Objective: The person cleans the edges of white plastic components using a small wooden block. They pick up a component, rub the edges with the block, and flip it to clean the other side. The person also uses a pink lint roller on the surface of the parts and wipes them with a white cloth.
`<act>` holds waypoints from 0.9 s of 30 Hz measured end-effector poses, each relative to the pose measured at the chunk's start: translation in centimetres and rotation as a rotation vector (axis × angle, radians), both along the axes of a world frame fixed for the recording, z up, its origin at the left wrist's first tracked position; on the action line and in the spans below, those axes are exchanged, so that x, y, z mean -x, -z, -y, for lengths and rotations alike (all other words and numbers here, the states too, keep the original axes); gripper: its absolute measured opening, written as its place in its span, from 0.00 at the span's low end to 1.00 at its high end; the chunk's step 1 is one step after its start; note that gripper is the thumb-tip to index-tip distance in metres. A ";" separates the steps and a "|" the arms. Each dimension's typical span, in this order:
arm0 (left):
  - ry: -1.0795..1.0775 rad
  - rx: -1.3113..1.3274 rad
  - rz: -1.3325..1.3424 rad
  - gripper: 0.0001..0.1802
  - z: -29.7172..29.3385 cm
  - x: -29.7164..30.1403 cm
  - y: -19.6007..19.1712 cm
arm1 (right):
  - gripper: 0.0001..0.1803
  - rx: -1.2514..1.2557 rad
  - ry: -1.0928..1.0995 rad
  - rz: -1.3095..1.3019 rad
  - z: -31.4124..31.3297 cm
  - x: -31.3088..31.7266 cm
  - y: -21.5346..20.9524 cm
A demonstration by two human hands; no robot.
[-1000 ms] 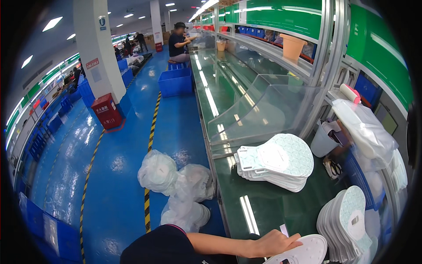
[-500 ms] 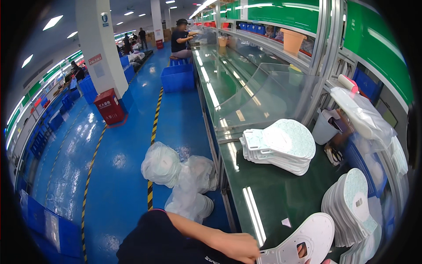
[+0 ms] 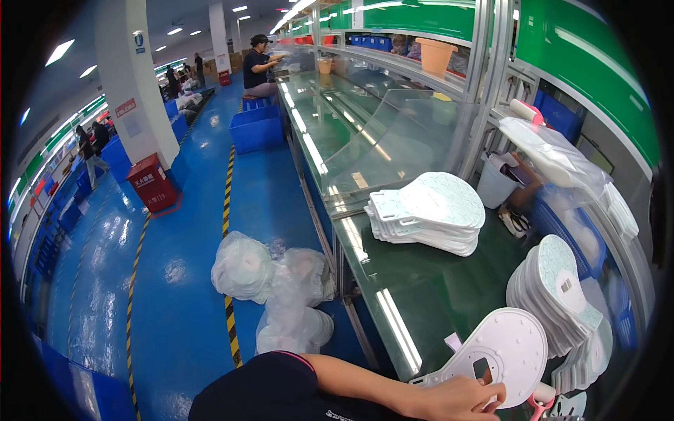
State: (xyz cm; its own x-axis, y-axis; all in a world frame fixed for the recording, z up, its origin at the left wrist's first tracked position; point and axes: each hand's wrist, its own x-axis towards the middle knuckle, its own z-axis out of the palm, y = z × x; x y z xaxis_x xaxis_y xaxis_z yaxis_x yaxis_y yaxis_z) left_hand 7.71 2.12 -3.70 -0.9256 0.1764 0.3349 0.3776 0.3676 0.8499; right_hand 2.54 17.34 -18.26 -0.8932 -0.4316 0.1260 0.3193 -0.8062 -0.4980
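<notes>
White paddle-shaped plate (image 3: 502,351) held at lower edge of view, over green desk (image 3: 428,295); left hand (image 3: 453,398) gripping its handle end, fingers (image 3: 484,393) curled around the rim. Right hand out of view; cannot tell its state. Beyond fingers: flat stack of like plates (image 3: 432,214). Right of fingers: leaning stack of plates (image 3: 554,295). Left of fingers, on glossy blue floor (image 3: 168,281): clear bags (image 3: 274,288) of plates, yellow-black stripe (image 3: 228,231). Far up the line: seated person (image 3: 258,67), blue crate (image 3: 256,128). Red bin (image 3: 151,182) by white pillar (image 3: 133,77).
</notes>
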 end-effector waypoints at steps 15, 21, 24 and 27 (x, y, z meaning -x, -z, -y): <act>0.521 0.360 0.604 0.10 12.4 -6.2 5.9 | 0.35 -0.383 0.350 -0.011 -1.2 -1.1 -5.6; 0.545 0.466 0.456 0.20 15.1 -8.9 7.1 | 0.34 -0.393 0.336 0.048 -1.5 -1.4 -6.4; 0.165 0.254 0.416 0.12 11.9 -4.5 3.0 | 0.28 -0.282 0.348 0.112 -0.9 -1.7 -8.0; 0.148 0.034 0.240 0.09 10.0 -0.7 1.4 | 0.27 -0.024 0.218 0.014 -1.5 -1.0 -7.8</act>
